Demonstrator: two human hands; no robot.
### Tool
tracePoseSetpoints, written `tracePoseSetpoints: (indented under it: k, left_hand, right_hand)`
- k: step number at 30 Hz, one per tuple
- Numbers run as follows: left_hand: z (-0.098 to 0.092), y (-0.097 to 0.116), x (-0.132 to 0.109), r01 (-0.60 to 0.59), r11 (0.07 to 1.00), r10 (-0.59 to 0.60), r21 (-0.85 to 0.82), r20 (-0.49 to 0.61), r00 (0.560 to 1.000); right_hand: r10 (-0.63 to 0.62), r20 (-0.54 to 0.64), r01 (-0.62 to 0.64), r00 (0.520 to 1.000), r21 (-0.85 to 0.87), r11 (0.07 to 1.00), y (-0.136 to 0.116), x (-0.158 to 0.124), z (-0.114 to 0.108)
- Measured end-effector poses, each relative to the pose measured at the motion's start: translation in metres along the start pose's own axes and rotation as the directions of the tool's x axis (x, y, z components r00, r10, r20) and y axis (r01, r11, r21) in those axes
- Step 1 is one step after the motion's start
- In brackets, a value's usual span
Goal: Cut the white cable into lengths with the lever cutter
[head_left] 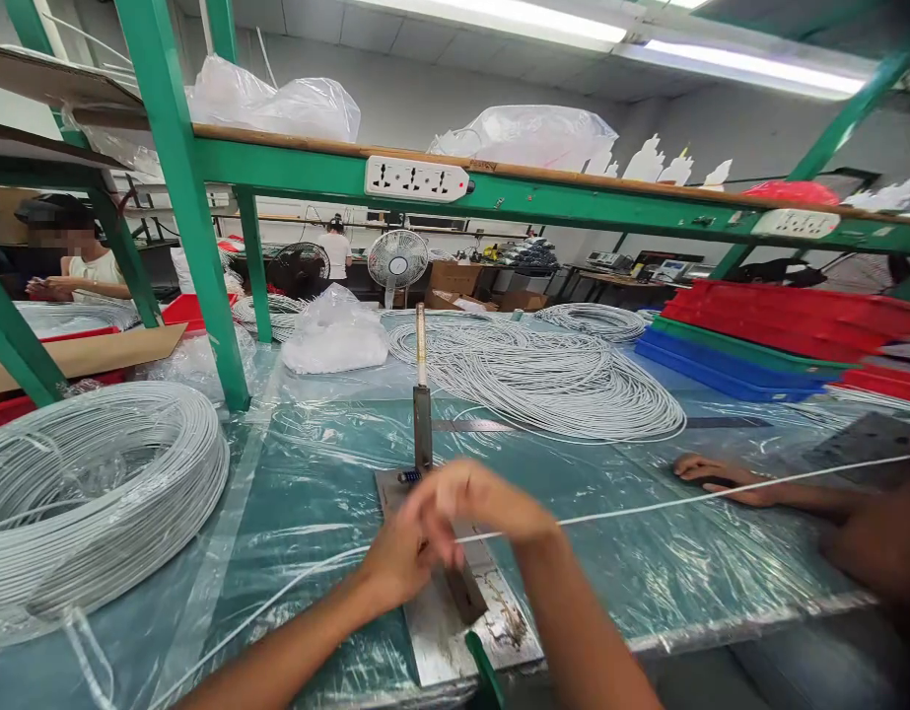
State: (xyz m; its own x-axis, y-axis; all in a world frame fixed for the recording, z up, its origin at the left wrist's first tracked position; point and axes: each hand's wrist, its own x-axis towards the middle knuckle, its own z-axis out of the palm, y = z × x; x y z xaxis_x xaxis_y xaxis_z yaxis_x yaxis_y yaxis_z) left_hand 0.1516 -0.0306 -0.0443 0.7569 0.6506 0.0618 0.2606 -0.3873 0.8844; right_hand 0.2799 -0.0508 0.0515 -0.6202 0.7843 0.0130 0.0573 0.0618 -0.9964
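Note:
My left hand (399, 560) is closed around a white cable (299, 582), over a metal hand press (423, 424) with an upright lever on a flat base plate (440, 646). From there the cable runs down to the lower left and out to the right edge, passing behind my right wrist. My right hand (473, 498) arches over the left one, its blurred fingers bent down among the left fingers. Whether it grips the cable is hidden. A green handle (484, 671) sticks out at the front edge of the plate.
A thick coil of white cable (106, 493) lies left; looser coils (550, 375) lie behind the press beside a steel ruler (476, 426). Stacked trays (780, 335) stand back right. At right, a co-worker's hand (721, 473) rests on a dark object. A green shelf frame (180, 197) spans the table.

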Motion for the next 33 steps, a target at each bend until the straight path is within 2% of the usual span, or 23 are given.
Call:
tracePoseSetpoints:
  k: [1,2,3,4,5,7,10,12,14,17,21,24,28,31,33]
  left_hand:
    - [0.001,0.001,-0.002,0.006,0.997,-0.005,0.074,-0.015,1.000]
    - [0.002,0.002,-0.003,0.016,0.985,-0.013,0.169,-0.021,1.000]
    - [0.004,0.003,-0.004,0.028,0.965,-0.024,0.260,-0.019,1.000]
    - [0.005,0.003,-0.004,0.042,0.944,-0.039,0.327,-0.017,0.999]
    - [0.006,0.003,-0.004,0.056,0.930,-0.054,0.363,-0.016,0.998]
    - [0.010,0.001,-0.003,0.080,0.936,-0.077,0.344,-0.021,0.997]
    - [0.014,-0.006,0.002,0.103,0.964,-0.093,0.245,-0.052,0.994]
    - [0.016,-0.012,0.007,0.134,0.977,-0.123,0.164,-0.079,0.989]
    - [0.019,-0.020,0.013,0.170,0.983,-0.164,0.075,-0.089,0.983]
    - [0.024,-0.030,0.021,0.209,0.977,-0.213,-0.050,-0.091,0.973]
    - [0.034,-0.039,0.028,0.246,0.956,-0.268,-0.160,-0.136,0.954]
    - [0.039,-0.042,0.032,0.269,0.940,-0.305,-0.208,-0.168,0.937]
    - [0.042,-0.046,0.033,0.269,0.932,-0.321,-0.242,-0.206,0.924]
    - [0.044,-0.050,0.034,0.254,0.930,-0.315,-0.266,-0.223,0.923]
    - [0.046,-0.052,0.033,0.243,0.930,-0.311,-0.276,-0.234,0.921]
  right_hand:
    - [-0.070,-0.331,0.059,0.941,-0.042,0.997,-0.015,0.001,-0.028]
    - [-0.084,-0.643,0.049,0.761,-0.073,0.996,-0.025,0.007,-0.056]
    - [-0.088,-0.757,0.042,0.647,-0.080,0.996,-0.032,0.016,-0.081]
    - [-0.070,-0.818,0.019,0.571,-0.072,0.997,-0.035,0.027,-0.104]
    - [-0.031,-0.855,-0.017,0.518,-0.047,0.999,-0.035,0.038,-0.123]
    - [0.061,-0.857,-0.085,0.512,0.020,0.996,-0.030,0.060,-0.151]
    - [0.175,-0.806,-0.148,0.565,0.109,0.983,-0.022,0.083,-0.169]
    - [0.214,-0.772,-0.157,0.599,0.149,0.976,-0.020,0.091,-0.170]
    - [0.236,-0.755,-0.157,0.612,0.176,0.972,-0.022,0.092,-0.167]
    - [0.227,-0.741,-0.134,0.632,0.184,0.974,-0.032,0.082,-0.155]
    - [0.169,-0.722,-0.071,0.671,0.164,0.984,-0.051,0.051,-0.131]
    - [0.176,-0.720,-0.058,0.672,0.185,0.981,-0.065,0.018,-0.109]
    - [0.296,-0.711,-0.126,0.638,0.282,0.951,-0.070,-0.039,-0.067]
    - [0.394,-0.646,-0.212,0.654,0.343,0.915,-0.060,-0.085,-0.023]
    - [0.478,-0.609,-0.265,0.633,0.409,0.873,-0.048,-0.109,0.007]
